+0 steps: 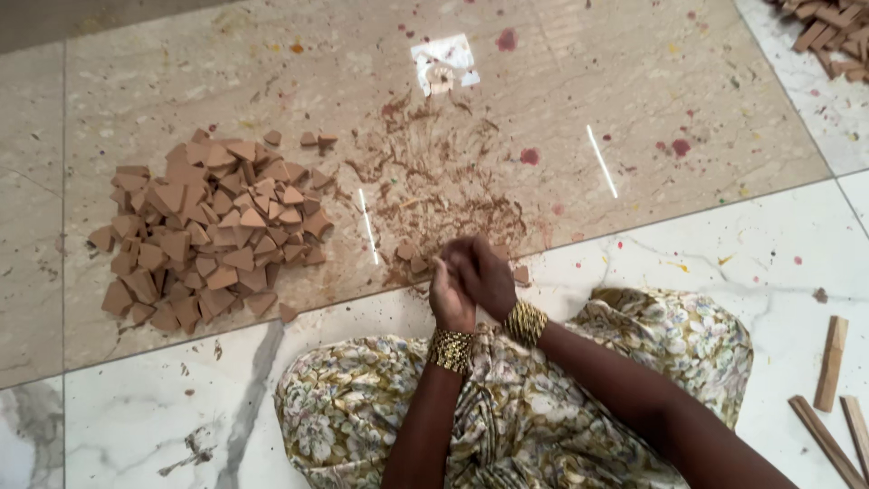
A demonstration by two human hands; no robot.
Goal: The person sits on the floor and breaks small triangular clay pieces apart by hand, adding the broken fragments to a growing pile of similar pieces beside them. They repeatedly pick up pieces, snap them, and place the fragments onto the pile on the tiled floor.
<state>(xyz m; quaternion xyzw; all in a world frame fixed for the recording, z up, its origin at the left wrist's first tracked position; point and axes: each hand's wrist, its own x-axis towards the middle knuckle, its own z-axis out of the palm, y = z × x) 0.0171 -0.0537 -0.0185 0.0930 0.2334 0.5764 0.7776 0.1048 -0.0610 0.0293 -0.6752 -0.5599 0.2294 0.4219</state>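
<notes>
Head view is showing the left hand (450, 294) and right hand (484, 273) pressing together over the floor tile (634, 109), fingers curling closed; whether anything is sitting between them cannot be told. A few small brown wedge pieces (409, 256) are lying just beside the hands, on the far side. A large pile of brown wedges (208, 231) is sitting well to the left. Wooden sticks (831, 362) are lying at the near right.

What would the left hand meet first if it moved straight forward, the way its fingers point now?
Probably the small brown pieces lying on the floor just ahead of the left hand, then the brown dust smear. Depth is unclear, so this is a guess.
</notes>
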